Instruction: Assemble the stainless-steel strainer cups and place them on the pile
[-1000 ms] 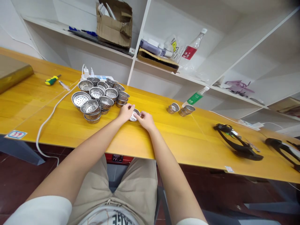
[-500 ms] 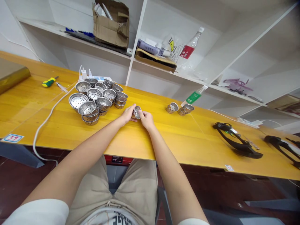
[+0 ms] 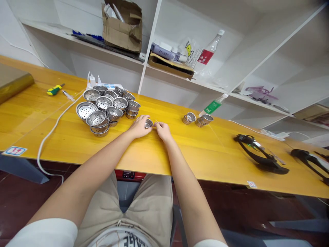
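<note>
Perforated metal cup point(image 3: 148, 124) on the yellow table point(image 3: 144, 154), held by the left hand point(image 3: 139, 127).
Its fingers curl round the cup's left side; the right hand point(image 3: 162, 130) bends just beside, whether pinching anything I can't tell. Leftward, steel cups point(image 3: 103, 102) stand clustered, some stacked; above, a cardboard box point(image 3: 119, 32) holds pale objects point(image 3: 110, 12).

Long yellow bench point(image 3: 177, 151), perforated metal cups point(image 3: 96, 119) clustered at left, yellow-and-green screwdriver point(image 3: 53, 90) further left, more metal cups point(image 3: 189, 118) right of centre, green-labelled bottle point(image 3: 214, 105) behind those.
</note>
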Demonstrator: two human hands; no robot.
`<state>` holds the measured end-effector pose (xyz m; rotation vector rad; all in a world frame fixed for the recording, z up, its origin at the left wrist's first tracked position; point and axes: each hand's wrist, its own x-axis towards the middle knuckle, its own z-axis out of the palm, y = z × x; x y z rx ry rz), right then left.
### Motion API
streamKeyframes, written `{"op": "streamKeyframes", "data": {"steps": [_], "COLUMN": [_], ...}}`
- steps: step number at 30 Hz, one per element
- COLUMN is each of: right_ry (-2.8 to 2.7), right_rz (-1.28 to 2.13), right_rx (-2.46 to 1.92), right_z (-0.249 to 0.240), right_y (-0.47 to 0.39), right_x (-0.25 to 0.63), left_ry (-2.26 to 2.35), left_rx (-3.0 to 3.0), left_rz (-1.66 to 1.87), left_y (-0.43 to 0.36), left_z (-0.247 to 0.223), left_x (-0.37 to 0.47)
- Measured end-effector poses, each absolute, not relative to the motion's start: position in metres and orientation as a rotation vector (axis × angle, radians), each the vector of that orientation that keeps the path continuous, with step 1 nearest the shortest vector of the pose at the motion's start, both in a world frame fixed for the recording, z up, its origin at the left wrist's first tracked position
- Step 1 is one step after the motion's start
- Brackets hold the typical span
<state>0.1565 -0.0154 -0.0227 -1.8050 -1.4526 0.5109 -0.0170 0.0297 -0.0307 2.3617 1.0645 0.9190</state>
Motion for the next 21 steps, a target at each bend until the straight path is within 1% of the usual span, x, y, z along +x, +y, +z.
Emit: {"op": "streamKeyframes", "data": {"steps": [4, 9, 11, 16, 21], "right_ry": [-1.614, -1.661, -1.565, -1.056, -0.919], "right_rz": [0.381, 0.437, 0.401, 0.086, 0.151], "right_rx": [-1.922, -1.886, -1.873, -2.067, -2.3], "right_z": [-0.019, -0.014, -0.011, 0.002, 0.001], "right_y": [-0.022, -0.029, -0.028, -0.016, 0.001], "right_x": [0.157, 0.158, 0.166, 0.22, 0.283], "left_ry": [1.157, 1.12, 1.061, 1.024, 1.027], "left_rx": [2.366, 2.415, 2.445, 2.466, 2.477], "left_rz": [0.966, 1.074, 1.12, 1.176, 1.225], "left_y": [0.034, 0.036, 0.034, 0.026, 0.026], "left_z": [-0.032, -0.029, -0.026, -0.018, -0.016], "left_x": [-0.019, -0.023, -0.025, -0.026, -0.025]}}
